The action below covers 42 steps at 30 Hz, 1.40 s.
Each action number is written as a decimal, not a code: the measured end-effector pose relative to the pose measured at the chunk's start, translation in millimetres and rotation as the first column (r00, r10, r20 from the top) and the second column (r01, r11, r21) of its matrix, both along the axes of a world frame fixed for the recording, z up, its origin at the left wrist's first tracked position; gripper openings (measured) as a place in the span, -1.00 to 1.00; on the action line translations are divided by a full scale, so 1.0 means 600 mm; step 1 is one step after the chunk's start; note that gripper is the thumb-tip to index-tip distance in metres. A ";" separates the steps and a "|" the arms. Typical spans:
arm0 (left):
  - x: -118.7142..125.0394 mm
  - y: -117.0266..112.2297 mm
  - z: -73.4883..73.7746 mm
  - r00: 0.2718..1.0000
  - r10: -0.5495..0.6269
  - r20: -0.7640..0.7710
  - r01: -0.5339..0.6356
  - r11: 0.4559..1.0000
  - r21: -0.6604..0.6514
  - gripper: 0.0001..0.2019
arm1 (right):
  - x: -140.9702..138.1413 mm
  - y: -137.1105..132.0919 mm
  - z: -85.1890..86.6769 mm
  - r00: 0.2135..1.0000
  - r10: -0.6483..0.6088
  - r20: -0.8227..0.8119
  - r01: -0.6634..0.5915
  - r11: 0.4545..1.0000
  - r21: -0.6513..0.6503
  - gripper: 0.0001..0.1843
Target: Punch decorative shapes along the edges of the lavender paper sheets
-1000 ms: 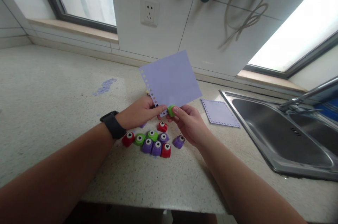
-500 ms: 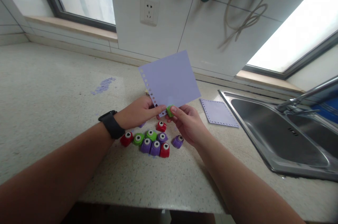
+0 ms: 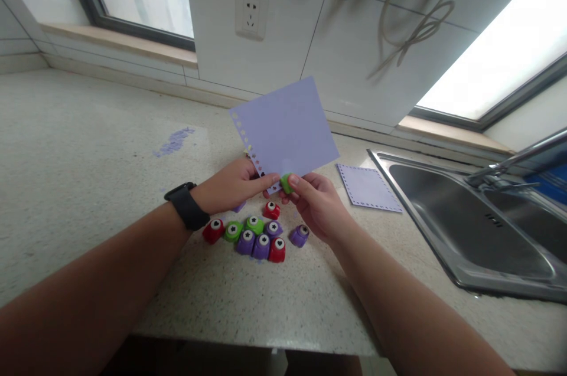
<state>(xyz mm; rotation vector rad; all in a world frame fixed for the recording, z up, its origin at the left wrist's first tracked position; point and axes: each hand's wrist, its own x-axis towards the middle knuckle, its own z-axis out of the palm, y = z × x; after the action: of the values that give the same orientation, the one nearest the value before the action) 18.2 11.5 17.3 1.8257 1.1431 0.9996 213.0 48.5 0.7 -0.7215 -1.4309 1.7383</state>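
A sheet of light purple paper (image 3: 286, 125) is held up over the counter, with a row of small shaped holes along its left edge. My left hand (image 3: 241, 184) pinches its lower left corner, thumb on top. In my right hand (image 3: 316, 199) is a green craft punch (image 3: 286, 183), set on the paper's lower edge under my thumb. Below my hands several more punches lie grouped, among them a red punch (image 3: 271, 209), a green punch (image 3: 254, 224) and a purple punch (image 3: 261, 246). Another purple punch (image 3: 300, 235) sits apart, near my right wrist.
A stack of punched purple paper (image 3: 370, 187) lies on the right, beside the steel sink (image 3: 469, 228). Small purple paper cut-outs (image 3: 174, 141) are scattered on the speckled counter (image 3: 88, 187) at left. The tiled wall with a socket (image 3: 251, 16) rises behind.
Both hands keep their hold on the paper and the green punch. The paper's upper edge has tilted slightly; otherwise only the camera view has shifted a little.
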 end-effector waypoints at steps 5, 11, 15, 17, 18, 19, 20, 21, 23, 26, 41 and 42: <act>0.000 0.000 0.003 1.000 0.003 -0.005 -0.002 1.000 0.019 -0.73 | 0.002 0.001 0.000 1.000 0.017 0.019 -0.017 1.000 0.022 -0.68; -0.001 0.000 0.002 1.000 -0.011 -0.001 0.011 1.000 0.029 -0.74 | 0.005 0.002 -0.004 0.999 -0.014 0.040 0.013 1.000 0.021 -0.67; -0.001 0.000 0.000 1.000 -0.013 0.008 0.013 0.999 0.033 -0.74 | 0.001 -0.001 0.001 1.000 -0.003 0.023 0.003 1.000 0.001 -0.67; -0.001 0.000 -0.001 1.000 -0.007 0.010 0.007 0.999 0.037 -0.74 | -0.001 -0.003 0.004 1.000 -0.008 0.008 0.008 1.000 -0.024 -0.67; -0.001 0.000 -0.001 1.000 -0.004 0.009 0.003 0.999 0.040 -0.75 | -0.001 -0.004 0.006 1.000 -0.010 0.000 0.010 0.999 -0.036 -0.67; -0.001 0.001 -0.001 1.000 -0.001 0.009 0.001 0.999 0.041 -0.75 | -0.002 -0.005 0.007 1.000 -0.010 -0.009 0.009 0.999 -0.045 -0.67; -0.001 0.001 0.000 1.000 0.001 0.009 -0.001 0.999 0.042 -0.75 | -0.002 -0.005 0.007 1.000 -0.008 -0.018 0.007 0.999 -0.051 -0.67; -0.001 0.001 0.000 1.000 0.001 0.010 -0.001 0.999 0.042 -0.75 | -0.002 -0.005 0.007 1.000 -0.008 -0.025 0.006 0.998 -0.055 -0.67; 0.000 0.001 0.001 1.000 -0.002 0.013 0.001 0.999 0.038 -0.75 | -0.002 -0.005 0.006 1.000 -0.012 -0.023 0.010 0.998 -0.056 -0.66; 0.000 0.001 0.001 1.000 0.002 0.015 -0.002 0.999 0.035 -0.75 | -0.002 -0.004 0.004 1.000 -0.026 -0.004 0.026 0.998 -0.054 -0.64; -0.001 0.002 -0.002 1.000 0.002 0.004 -0.002 1.000 0.024 -0.74 | 0.000 0.004 -0.008 0.997 -0.029 0.074 0.026 0.999 0.045 -0.64; 0.000 0.002 -0.001 1.000 0.003 0.005 -0.003 1.000 0.024 -0.74 | 0.001 0.004 -0.008 0.994 -0.029 0.106 0.022 0.997 0.069 -0.64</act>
<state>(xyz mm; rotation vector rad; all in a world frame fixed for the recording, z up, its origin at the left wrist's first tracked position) 17.9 12.6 16.4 1.8401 1.1355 1.0231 213.5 50.7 -4.4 -0.8034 -1.5384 1.6454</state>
